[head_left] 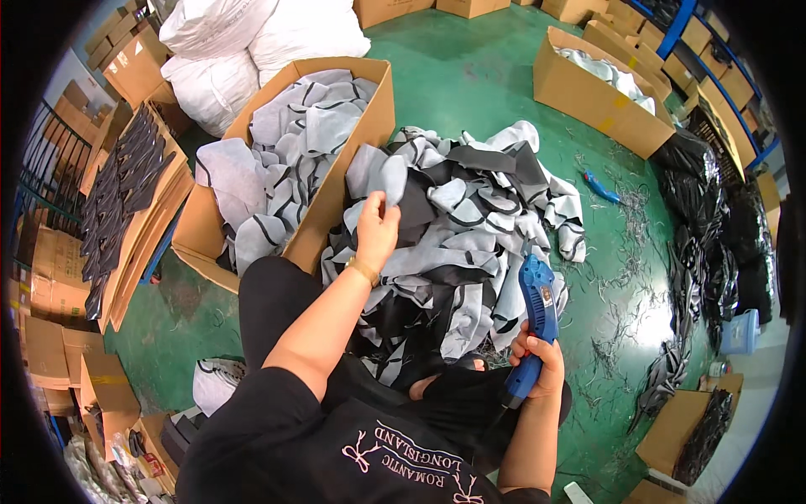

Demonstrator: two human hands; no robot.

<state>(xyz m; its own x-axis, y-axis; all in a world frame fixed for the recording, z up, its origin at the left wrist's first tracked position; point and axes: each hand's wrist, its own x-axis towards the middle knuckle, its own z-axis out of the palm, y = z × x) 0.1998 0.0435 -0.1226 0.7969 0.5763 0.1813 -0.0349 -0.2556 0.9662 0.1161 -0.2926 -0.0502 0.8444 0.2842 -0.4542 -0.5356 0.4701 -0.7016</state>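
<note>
My left hand (378, 231) pinches the edge of a light grey fabric piece (391, 178) between thumb and fingers, over the pile's left side. In my right hand (539, 361) is a blue electric hand tool (537, 307), gripped round its lower body with its vented head pointing away from me. What its tip is like cannot be made out against the cloth. Before my knees lies a heap of grey and black fabric pieces (470, 252), many with black edging. At its left stands a long cardboard box (336, 181) filled with similar grey pieces.
Black thread scraps (617, 277) litter the green floor on the right, near a second blue tool (600, 186). Another cardboard box (588, 92) of grey pieces stands far right. White sacks (294, 34) sit behind the left box. Black plastic bags (693, 185) line the right side.
</note>
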